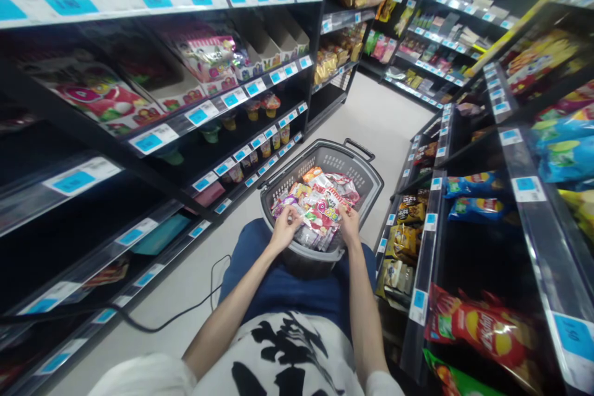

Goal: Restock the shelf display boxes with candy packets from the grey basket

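Note:
A grey shopping basket (369,182) stands before my knees, filled with several packets of sweets in shiny, colourful wrapping. Between my hands is a red and white candy bag (325,207) with a round cartoon print. My left hand (285,227) pinches its left edge, thumb and fingers closed together. On the opposite edge, my right hand (348,223) is closed round the bag's side. The bag lies over the other packets (315,178) inside the basket, and its lower part blends in with them.
At left, a shelf rack (199,114) holds display boxes (93,96) of candy bags and small jelly cups (270,104). On the right are shelves with chip bags (492,325). A black cable (176,322) trails across the floor at left. Pale floor (390,102) runs ahead past the basket.

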A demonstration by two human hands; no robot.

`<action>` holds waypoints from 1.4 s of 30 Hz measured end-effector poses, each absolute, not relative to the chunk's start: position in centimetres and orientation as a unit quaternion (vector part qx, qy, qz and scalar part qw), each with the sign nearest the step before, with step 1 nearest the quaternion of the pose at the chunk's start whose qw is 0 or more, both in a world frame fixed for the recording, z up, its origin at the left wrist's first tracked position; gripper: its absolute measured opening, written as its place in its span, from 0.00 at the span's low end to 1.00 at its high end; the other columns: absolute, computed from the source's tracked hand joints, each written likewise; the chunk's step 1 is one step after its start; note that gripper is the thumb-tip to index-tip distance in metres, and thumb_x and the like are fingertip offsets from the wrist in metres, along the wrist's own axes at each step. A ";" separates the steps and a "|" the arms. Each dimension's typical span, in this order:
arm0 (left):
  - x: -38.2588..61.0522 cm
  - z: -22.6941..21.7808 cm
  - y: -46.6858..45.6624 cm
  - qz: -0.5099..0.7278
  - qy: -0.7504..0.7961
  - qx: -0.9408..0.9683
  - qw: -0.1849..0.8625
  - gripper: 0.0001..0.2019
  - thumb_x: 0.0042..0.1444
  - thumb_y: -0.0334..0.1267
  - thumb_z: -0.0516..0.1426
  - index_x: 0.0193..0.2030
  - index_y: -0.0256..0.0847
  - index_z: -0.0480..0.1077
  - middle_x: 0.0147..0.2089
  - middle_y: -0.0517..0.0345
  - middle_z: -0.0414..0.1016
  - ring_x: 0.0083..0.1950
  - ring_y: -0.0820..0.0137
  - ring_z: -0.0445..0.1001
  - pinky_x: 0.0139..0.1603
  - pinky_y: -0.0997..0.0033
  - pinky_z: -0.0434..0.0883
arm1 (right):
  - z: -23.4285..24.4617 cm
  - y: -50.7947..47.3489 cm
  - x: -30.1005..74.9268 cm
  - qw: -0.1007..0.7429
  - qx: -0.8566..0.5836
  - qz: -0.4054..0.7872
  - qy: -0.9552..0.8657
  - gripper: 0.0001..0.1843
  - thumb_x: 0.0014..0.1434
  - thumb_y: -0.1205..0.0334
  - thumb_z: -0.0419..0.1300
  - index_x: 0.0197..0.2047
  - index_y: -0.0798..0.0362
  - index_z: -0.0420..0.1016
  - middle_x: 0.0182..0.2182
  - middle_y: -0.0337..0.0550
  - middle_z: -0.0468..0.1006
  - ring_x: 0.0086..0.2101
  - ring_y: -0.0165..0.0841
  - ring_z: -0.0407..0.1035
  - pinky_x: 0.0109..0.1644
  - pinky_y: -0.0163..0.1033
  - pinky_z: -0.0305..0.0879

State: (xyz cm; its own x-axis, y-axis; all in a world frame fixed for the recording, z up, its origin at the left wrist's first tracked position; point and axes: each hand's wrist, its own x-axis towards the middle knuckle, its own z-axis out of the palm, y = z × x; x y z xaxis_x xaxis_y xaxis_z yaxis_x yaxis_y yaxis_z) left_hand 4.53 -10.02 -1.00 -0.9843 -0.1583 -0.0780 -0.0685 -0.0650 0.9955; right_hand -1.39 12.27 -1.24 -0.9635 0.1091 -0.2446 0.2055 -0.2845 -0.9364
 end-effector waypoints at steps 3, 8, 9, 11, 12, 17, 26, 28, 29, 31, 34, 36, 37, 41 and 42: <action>4.7 -0.8 -8.4 -0.725 -0.680 0.104 0.035 0.17 0.52 0.47 0.66 0.42 0.41 0.67 0.37 0.61 0.70 0.40 0.71 0.70 0.39 0.75 0.66 | -1.2 12.3 -1.6 0.023 0.134 -0.800 0.584 0.29 0.52 0.42 0.76 0.43 0.58 0.78 0.38 0.46 0.83 0.34 0.35 0.78 0.39 0.40 0.79; 4.4 -1.4 -5.4 -0.776 -0.613 0.149 -0.008 0.36 0.46 0.59 0.68 0.54 0.44 0.59 0.40 0.60 0.69 0.41 0.67 0.74 0.34 0.69 0.76 | -1.2 12.2 -1.8 0.009 0.150 -0.808 0.570 0.33 0.44 0.38 0.77 0.43 0.56 0.79 0.39 0.46 0.84 0.35 0.37 0.79 0.36 0.40 0.79; 4.3 -1.5 -5.1 -0.786 -0.597 0.158 -0.020 0.39 0.43 0.61 0.69 0.53 0.44 0.59 0.40 0.59 0.69 0.41 0.66 0.75 0.34 0.67 0.78 | -1.2 12.2 -1.9 0.007 0.154 -0.808 0.569 0.33 0.44 0.38 0.77 0.43 0.56 0.79 0.39 0.47 0.84 0.35 0.38 0.79 0.35 0.39 0.78; 4.0 -1.6 -5.1 -0.802 -0.570 0.172 -0.043 0.41 0.39 0.64 0.71 0.52 0.42 0.60 0.41 0.58 0.71 0.42 0.66 0.76 0.37 0.65 0.80 | -1.2 12.1 -1.9 0.006 0.159 -0.809 0.566 0.33 0.43 0.39 0.77 0.43 0.56 0.79 0.39 0.47 0.84 0.35 0.38 0.79 0.35 0.39 0.78; 3.9 -1.7 -5.2 -0.808 -0.559 0.177 -0.054 0.42 0.37 0.64 0.72 0.50 0.41 0.62 0.40 0.58 0.71 0.42 0.67 0.77 0.39 0.65 0.81 | -1.1 12.1 -1.9 0.006 0.160 -0.810 0.564 0.33 0.43 0.39 0.77 0.43 0.56 0.79 0.39 0.47 0.84 0.36 0.38 0.79 0.35 0.39 0.78; 3.6 -1.6 -5.8 -0.824 -0.528 0.191 -0.074 0.39 0.30 0.60 0.75 0.41 0.38 0.66 0.35 0.61 0.71 0.36 0.73 0.75 0.44 0.66 0.81 | -1.0 12.1 -1.9 0.012 0.150 -0.816 0.558 0.33 0.44 0.39 0.77 0.44 0.55 0.80 0.41 0.47 0.84 0.37 0.39 0.79 0.37 0.41 0.79; 3.8 -1.8 -5.6 -0.831 -0.520 0.185 -0.068 0.29 0.37 0.51 0.75 0.34 0.39 0.64 0.29 0.66 0.66 0.31 0.76 0.72 0.45 0.67 0.79 | -1.8 12.3 -2.0 0.002 0.167 -0.804 0.571 0.23 0.57 0.48 0.75 0.44 0.59 0.79 0.39 0.46 0.83 0.36 0.33 0.79 0.42 0.40 0.79; 3.9 -1.9 -5.7 -0.832 -0.519 0.184 -0.067 0.28 0.38 0.50 0.74 0.35 0.39 0.65 0.30 0.65 0.66 0.32 0.75 0.72 0.44 0.69 0.77 | -1.8 12.2 -2.0 -0.001 0.172 -0.800 0.574 0.21 0.59 0.50 0.74 0.44 0.59 0.79 0.39 0.46 0.83 0.36 0.32 0.78 0.42 0.39 0.79; 3.8 -2.0 -5.7 -0.833 -0.518 0.184 -0.066 0.27 0.38 0.50 0.74 0.35 0.39 0.65 0.30 0.65 0.66 0.32 0.76 0.72 0.44 0.70 0.77 | -1.8 12.1 -2.0 -0.003 0.175 -0.799 0.576 0.20 0.60 0.51 0.73 0.44 0.59 0.79 0.39 0.46 0.83 0.36 0.32 0.78 0.42 0.39 0.79; 3.7 -2.2 -5.6 -0.833 -0.517 0.186 -0.063 0.26 0.39 0.49 0.73 0.35 0.39 0.65 0.30 0.66 0.66 0.31 0.77 0.71 0.42 0.72 0.75 | -1.8 12.0 -2.1 -0.007 0.180 -0.797 0.577 0.18 0.62 0.51 0.73 0.43 0.59 0.78 0.38 0.46 0.83 0.35 0.32 0.78 0.42 0.38 0.79; 3.5 -2.4 -4.9 -0.835 -0.513 0.190 -0.059 0.25 0.42 0.48 0.73 0.38 0.39 0.65 0.31 0.66 0.66 0.32 0.78 0.70 0.41 0.74 0.74 | -1.8 12.1 -2.2 -0.014 0.186 -0.798 0.574 0.17 0.63 0.52 0.72 0.43 0.59 0.78 0.38 0.45 0.82 0.35 0.31 0.77 0.41 0.38 0.78; 3.3 -2.6 -4.2 -0.836 -0.508 0.194 -0.064 0.26 0.45 0.49 0.72 0.40 0.40 0.64 0.32 0.66 0.67 0.33 0.77 0.71 0.42 0.74 0.75 | -1.8 12.2 -2.3 -0.022 0.191 -0.799 0.570 0.18 0.63 0.52 0.71 0.44 0.59 0.78 0.38 0.44 0.82 0.33 0.30 0.77 0.41 0.37 0.77; 3.3 -2.6 -3.8 -0.837 -0.506 0.196 -0.069 0.26 0.46 0.49 0.72 0.41 0.40 0.64 0.33 0.65 0.68 0.33 0.77 0.72 0.43 0.73 0.76 | -1.8 12.4 -2.4 -0.026 0.193 -0.799 0.569 0.18 0.63 0.51 0.71 0.44 0.59 0.77 0.37 0.43 0.82 0.33 0.30 0.76 0.40 0.37 0.77; 3.5 -2.8 -2.8 -0.839 -0.500 0.189 -0.102 0.32 0.41 0.49 0.76 0.44 0.40 0.63 0.39 0.61 0.74 0.37 0.72 0.78 0.43 0.69 0.78 | -1.8 12.7 -2.5 -0.031 0.200 -0.799 0.566 0.19 0.63 0.49 0.71 0.41 0.58 0.76 0.35 0.42 0.81 0.30 0.29 0.74 0.37 0.36 0.76; 3.5 -2.9 -2.7 -0.838 -0.500 0.185 -0.113 0.33 0.40 0.49 0.77 0.45 0.40 0.63 0.40 0.60 0.75 0.39 0.70 0.79 0.43 0.68 0.78 | -1.8 12.7 -2.6 -0.030 0.200 -0.799 0.566 0.19 0.63 0.49 0.71 0.41 0.58 0.76 0.34 0.42 0.81 0.30 0.29 0.74 0.37 0.36 0.76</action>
State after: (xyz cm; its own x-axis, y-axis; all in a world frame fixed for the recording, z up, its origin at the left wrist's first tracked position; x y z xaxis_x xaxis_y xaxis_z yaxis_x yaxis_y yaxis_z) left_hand 3.52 -2.69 -2.86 -0.9060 0.0034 -0.4233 -0.3741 -0.4743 0.7969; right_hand -2.55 12.70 -1.78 -0.9179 0.2750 -0.2860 0.1783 -0.3580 -0.9165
